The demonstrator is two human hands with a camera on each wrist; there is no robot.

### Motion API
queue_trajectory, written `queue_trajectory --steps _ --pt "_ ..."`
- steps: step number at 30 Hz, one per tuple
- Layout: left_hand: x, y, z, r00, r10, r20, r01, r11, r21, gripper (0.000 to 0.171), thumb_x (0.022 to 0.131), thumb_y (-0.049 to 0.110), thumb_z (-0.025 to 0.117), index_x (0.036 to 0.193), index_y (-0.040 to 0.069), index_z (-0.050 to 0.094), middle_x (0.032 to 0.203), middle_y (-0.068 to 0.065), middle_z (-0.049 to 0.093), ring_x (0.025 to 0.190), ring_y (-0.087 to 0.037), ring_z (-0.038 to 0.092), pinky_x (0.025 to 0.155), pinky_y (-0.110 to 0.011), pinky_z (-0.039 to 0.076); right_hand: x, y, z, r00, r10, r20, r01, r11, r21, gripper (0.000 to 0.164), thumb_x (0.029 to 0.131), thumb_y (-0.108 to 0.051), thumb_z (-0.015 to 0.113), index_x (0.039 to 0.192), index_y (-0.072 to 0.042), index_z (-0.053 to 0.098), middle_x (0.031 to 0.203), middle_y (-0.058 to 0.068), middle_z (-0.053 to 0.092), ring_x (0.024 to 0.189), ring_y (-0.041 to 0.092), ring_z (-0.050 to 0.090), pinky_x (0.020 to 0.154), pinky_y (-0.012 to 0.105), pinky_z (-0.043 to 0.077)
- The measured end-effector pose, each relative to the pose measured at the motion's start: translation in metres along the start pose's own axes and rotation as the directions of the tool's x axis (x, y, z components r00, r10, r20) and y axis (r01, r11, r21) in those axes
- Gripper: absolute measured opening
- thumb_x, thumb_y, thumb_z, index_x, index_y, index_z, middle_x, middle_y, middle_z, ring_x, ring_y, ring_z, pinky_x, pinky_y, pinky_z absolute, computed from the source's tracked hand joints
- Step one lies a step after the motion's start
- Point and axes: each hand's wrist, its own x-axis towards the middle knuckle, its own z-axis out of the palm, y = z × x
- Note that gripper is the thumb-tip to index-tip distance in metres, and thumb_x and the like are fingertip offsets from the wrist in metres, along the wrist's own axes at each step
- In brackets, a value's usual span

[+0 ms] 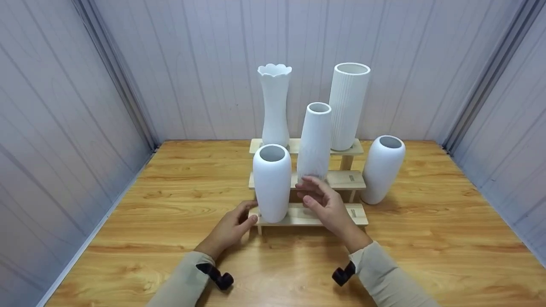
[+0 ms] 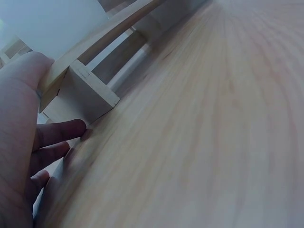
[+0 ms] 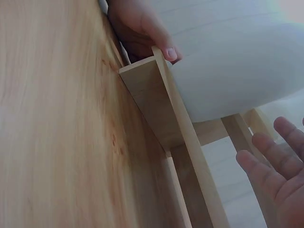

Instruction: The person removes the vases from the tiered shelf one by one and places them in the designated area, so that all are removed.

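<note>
we see front vase (image 1: pixel 272 185) at left end of bottom shelf (image 1: pixel 305 217), base near front edge | mouth up, long axis upright | open room right along shelf, left over bench (image 1: pixel 170 204); slim vase (image 1: pixel 315 145) behind-right | left hand (image 1: pixel 230 226) brackets shelf end, can't tell if pinching | right hand (image 1: pixel 326 204) spread, just right of front vase

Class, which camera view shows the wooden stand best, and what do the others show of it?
The head view: all three levels of the wooden stand appear together, though partly covered. The left wrist view shows only one end, close up; the right wrist view shows only part, from low down.
</note>
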Motion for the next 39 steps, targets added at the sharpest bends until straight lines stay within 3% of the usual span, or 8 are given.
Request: queue_trajectory --steps 8,15,25,39 --pt "-0.001 0.001 0.000 1.000 0.005 -0.008 -0.005 1.000 0.005 0.045 0.102 0.045 0.057 0.143 0.027 0.052 0.146 -0.016 0.054 0.133 -0.037 0.051 0.108 -0.057 0.039 0.002 0.002 0.013 0.997 0.069 0.022 -0.070 0.997 0.029 0.058 0.095 -0.007 0.069 0.147 -0.002 0.044 0.140 0.022 0.056 0.125 0.041 0.057 0.090 0.042 0.056" --pt "0.000 0.001 -0.001 1.000 -0.008 0.002 0.008 1.000 -0.005 0.045 0.102 0.046 0.057 0.143 0.028 0.052 0.146 -0.015 0.054 0.133 -0.035 0.051 0.109 -0.058 0.038 0.007 0.005 0.023 0.995 0.099 0.007 -0.099 0.995 0.002 0.070 0.090 -0.010 0.076 0.151 -0.008 0.041 0.141 0.020 0.056 0.125 0.036 0.059 0.098 0.042 0.052" --pt "0.000 0.001 -0.001 1.000 0.000 -0.004 0.000 1.000 -0.002 0.044 0.102 0.045 0.057 0.141 0.026 0.053 0.132 -0.011 0.063 0.111 -0.024 0.059 0.101 -0.053 0.045 0.014 0.011 0.038 0.993 0.120 -0.009 -0.120 0.993 -0.003 0.088 0.083 -0.018 0.086 0.154 -0.011 0.035 0.141 0.021 0.055 0.125 0.036 0.058 0.104 0.048 0.047" --pt "0.000 0.002 -0.001 1.000 -0.014 0.004 0.014 1.000 -0.007 0.044 0.102 0.046 0.057 0.142 0.027 0.053 0.147 -0.009 0.054 0.134 -0.034 0.049 0.110 -0.056 0.038 0.021 0.016 0.047 0.990 0.137 -0.008 -0.137 0.991 0.004 0.098 0.079 -0.021 0.089 0.157 -0.013 0.030 0.145 0.018 0.053 0.130 0.033 0.053 0.108 0.050 0.043"
